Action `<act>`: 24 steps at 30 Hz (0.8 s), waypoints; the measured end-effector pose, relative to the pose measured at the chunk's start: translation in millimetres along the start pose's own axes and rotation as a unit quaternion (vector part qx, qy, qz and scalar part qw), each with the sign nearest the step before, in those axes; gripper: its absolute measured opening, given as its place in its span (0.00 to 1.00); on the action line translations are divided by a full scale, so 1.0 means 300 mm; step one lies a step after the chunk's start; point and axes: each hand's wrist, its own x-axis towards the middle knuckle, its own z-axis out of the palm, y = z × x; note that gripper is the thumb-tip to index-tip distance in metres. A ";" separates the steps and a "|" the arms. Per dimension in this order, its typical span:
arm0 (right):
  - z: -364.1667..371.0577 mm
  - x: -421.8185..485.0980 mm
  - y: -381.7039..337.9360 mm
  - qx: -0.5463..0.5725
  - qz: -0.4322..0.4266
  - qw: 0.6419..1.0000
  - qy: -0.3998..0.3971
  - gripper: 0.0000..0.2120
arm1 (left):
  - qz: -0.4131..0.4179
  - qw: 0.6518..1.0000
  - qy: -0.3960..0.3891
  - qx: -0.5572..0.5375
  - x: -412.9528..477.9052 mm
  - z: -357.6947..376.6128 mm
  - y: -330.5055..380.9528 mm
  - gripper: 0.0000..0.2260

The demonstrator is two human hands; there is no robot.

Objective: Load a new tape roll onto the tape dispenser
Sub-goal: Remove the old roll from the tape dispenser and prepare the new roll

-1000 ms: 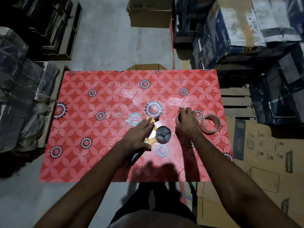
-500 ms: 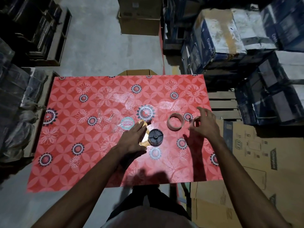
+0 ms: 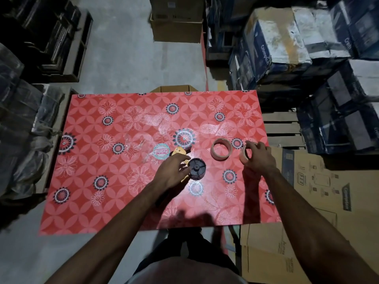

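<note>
The tape dispenser (image 3: 196,168) lies near the middle of the red floral table (image 3: 98,201). It has a yellow body and a black round hub facing up. My left hand (image 3: 171,174) lies over its yellow body and holds it down, fingers touching the hub's left side. My right hand (image 3: 259,159) grips a pale tape roll (image 3: 244,154) near the table's right edge, tilted up on its side. A second pale tape roll (image 3: 221,149) lies flat on the table between the dispenser and my right hand.
A round printed label (image 3: 161,151) and crumpled clear wrap (image 3: 135,143) lie left of the dispenser. Flattened cardboard (image 3: 320,191) lies beyond the table's right edge. Stacked boxes (image 3: 287,44) stand at the back right, and wrapped bundles (image 3: 18,119) on the left.
My right hand let go of the roll nearer the dispenser, moved right and took hold of the other roll. My left hand stayed on the dispenser.
</note>
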 end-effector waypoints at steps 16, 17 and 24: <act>-0.246 -0.313 -0.327 0.380 -0.190 0.896 -0.131 0.41 | 0.101 0.983 -0.058 -0.144 -0.053 -0.161 0.207 0.53; -0.245 -0.333 -0.360 0.402 -0.190 0.886 -0.133 0.41 | 0.107 0.980 -0.060 -0.160 -0.061 -0.172 0.210 0.53; -0.171 -0.410 -0.494 0.500 -0.153 0.842 -0.134 0.21 | 0.031 0.969 -0.018 -0.244 -0.128 -0.206 0.148 0.40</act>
